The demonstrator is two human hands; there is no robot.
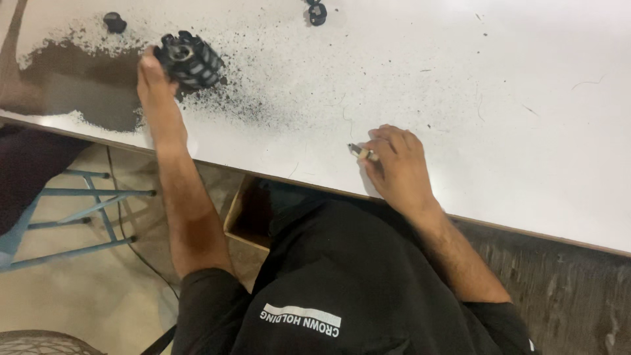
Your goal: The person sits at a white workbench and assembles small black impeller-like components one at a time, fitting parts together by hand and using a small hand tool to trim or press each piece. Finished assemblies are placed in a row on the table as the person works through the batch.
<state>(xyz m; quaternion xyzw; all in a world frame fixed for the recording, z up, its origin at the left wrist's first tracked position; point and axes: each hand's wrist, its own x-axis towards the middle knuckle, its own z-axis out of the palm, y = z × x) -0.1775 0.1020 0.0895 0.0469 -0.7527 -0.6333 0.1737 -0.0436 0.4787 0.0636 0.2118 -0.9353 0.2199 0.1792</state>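
My left hand (156,89) reaches out over the white table (499,98) and grips a black, ribbed round part (190,60), tilted above a scatter of black dust. My right hand (396,164) rests near the table's front edge, closed around a small tool (359,151) with a pale handle and a dark metal tip that sticks out to the left.
A dark patch of black powder (72,82) covers the table's left end. Two small black pieces lie at the far edge, one at the left (114,22) and one at the top middle (317,12). A blue stool frame (72,217) and a cardboard box (244,217) stand below the table.
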